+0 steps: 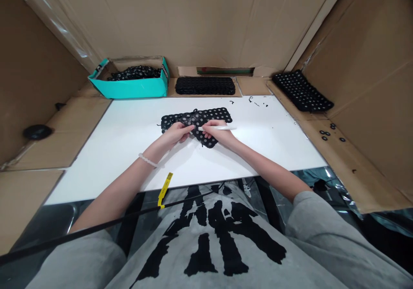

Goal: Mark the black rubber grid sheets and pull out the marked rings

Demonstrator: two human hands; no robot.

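A black sheet of joined rings (176, 119) lies on the white board in front of me, and one piece of it angles down toward my body. My left hand (180, 133) pinches this piece at its left edge, thumb on top. In my right hand (220, 130) is a slim white pen-shaped tool (226, 127), held like a pencil. Its tip points left at the rings near my left thumb. The tip itself is too small to make out.
Behind the board stand a turquoise box (129, 87) of black ring pieces and a stack of black sheets (205, 85). Another ring sheet (303, 92) lies at right, near several loose rings (324, 138). A black oval object (37, 131) rests at left. Cardboard walls (206, 22) enclose the board (106, 151).
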